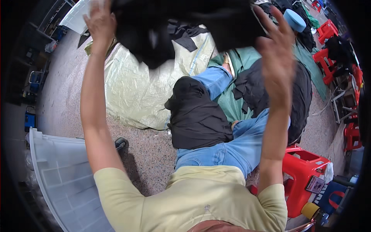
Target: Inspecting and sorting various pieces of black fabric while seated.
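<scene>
A black cloth (181, 17), blurred by motion, hangs in the air across the top of the view, stretched between my raised hands. My left hand (101, 24) grips its left side, with the fingertips partly cut off by the upper edge. At its right side my right hand (276, 52) is smeared by motion. Its thumb side meets the cloth's corner, while two fingers point up. Another black cloth (199, 116) lies folded over my thigh. Beside my other leg, a dark heap of cloth (286, 96) rests on a green sheet (241, 98).
A pale yellow plastic sheet (143, 91) covers floor ahead, with dark cloth pieces (185, 34) on it. A white plastic crate (63, 174) stands at my left. At my right is a red stool (301, 178); more red stools (326, 63) stand farther back, near a light-blue round object (294, 20).
</scene>
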A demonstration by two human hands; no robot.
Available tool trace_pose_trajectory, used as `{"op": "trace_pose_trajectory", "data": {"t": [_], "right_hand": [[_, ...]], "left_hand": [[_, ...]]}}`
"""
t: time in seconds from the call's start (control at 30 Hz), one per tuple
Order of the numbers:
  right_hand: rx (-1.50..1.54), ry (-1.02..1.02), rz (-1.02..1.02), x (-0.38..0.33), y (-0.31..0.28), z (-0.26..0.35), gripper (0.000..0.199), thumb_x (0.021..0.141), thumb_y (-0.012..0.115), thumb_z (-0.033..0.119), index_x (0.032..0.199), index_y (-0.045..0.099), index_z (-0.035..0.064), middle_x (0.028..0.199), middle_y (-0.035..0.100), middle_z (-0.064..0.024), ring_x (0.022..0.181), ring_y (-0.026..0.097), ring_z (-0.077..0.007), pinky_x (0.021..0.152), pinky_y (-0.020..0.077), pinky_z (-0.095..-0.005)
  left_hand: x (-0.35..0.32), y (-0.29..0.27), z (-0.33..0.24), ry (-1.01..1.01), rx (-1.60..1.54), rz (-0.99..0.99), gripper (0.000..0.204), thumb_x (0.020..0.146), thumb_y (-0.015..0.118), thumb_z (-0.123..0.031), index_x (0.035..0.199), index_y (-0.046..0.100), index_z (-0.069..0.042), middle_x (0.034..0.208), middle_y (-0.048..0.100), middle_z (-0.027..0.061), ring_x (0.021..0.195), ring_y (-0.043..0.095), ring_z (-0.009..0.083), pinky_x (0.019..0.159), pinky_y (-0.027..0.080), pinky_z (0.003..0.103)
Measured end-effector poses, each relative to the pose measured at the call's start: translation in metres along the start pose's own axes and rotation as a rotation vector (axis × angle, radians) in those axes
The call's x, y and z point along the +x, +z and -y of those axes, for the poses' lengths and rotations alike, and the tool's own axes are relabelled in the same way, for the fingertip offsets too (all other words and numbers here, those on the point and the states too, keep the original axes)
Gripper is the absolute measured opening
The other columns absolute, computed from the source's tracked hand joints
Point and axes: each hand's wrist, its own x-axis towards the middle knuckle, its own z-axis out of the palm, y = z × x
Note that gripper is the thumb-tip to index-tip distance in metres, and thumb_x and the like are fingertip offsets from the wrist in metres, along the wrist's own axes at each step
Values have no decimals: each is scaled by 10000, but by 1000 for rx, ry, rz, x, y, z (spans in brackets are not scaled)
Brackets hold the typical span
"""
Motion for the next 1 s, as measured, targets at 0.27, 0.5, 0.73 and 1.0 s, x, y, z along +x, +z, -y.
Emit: {"op": "trace_pose_trajectory", "data": {"t": [0.27,0.5,0.73,1.0], "right_hand": [[-52,132,570,-74,64,-90,467,888,676,113,1337,555,74,1355,577,-170,1284,526,-336,1067,410,-398],[-385,633,767,-302,-4,-208,671,774,591,-8,1422,450,96,1316,559,-223,1255,512,-409,1048,424,-422],[-577,689,707,-305,4,-169,113,866,560,93,945,627,46,960,662,-184,946,634,-399,786,502,-479],[-397,589,-255,-240,-29,-102,48,993,514,68,963,501,32,686,513,-87,531,476,-163,524,404,-328]], "left_hand": [[-60,-4,-69,-111,-798,378,516,814,773,-203,1274,582,-67,1234,637,116,1127,610,304,987,465,416],[-266,-165,-220,-263,-1355,1123,420,845,731,-287,1190,655,-59,1373,531,250,1328,459,415,1087,396,443],[-268,-247,-230,-373,-1246,1059,516,885,701,-204,1353,553,-45,1542,345,213,1390,360,416,1130,321,474],[-245,-284,-247,-245,-1182,1007,800,774,796,-371,1442,462,-83,1563,310,208,1439,300,406,1129,230,610]]}}
